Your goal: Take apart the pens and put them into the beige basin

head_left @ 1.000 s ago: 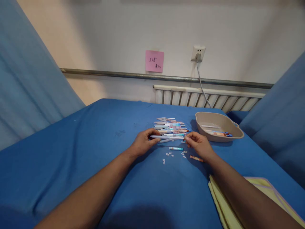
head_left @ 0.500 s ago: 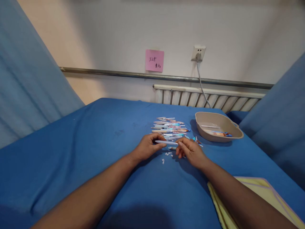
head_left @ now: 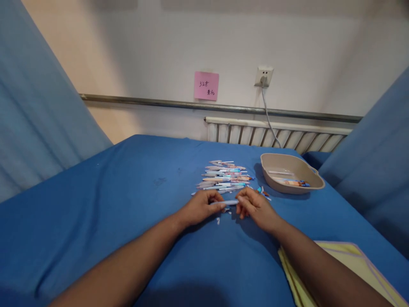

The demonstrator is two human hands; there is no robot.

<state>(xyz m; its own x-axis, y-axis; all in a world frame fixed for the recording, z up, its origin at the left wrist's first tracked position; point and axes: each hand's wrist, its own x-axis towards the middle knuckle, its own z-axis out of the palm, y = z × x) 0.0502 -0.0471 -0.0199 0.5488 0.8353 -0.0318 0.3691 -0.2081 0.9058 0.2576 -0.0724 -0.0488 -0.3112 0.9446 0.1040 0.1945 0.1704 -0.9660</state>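
Observation:
A pale pen barrel (head_left: 230, 202) lies level between my two hands, low over the blue sheet. My left hand (head_left: 204, 207) pinches its left part between thumb and fingers. At the right end, my right hand (head_left: 255, 207) closes thumb and fingertips on the barrel. Just beyond the hands, several pens and pen parts (head_left: 223, 177) lie in a loose stack of rows. Small white bits (head_left: 218, 221) are scattered on the sheet below the barrel. Beside my right hand sits a little group of coloured small parts (head_left: 263, 192).
A beige plastic basin (head_left: 270, 164) holding several pen pieces stands at the right. A folded yellow cloth (head_left: 345, 256) lies under my right forearm. Blue curtains (head_left: 44, 94) hang at both sides. Behind the blue-covered bed (head_left: 128, 170) are a radiator (head_left: 249, 132) and a plugged-in cable (head_left: 267, 115).
Both hands have come slightly nearer to me with the barrel between them. Another pale pen now lies at the near left of the stack. The view has tilted up a little.

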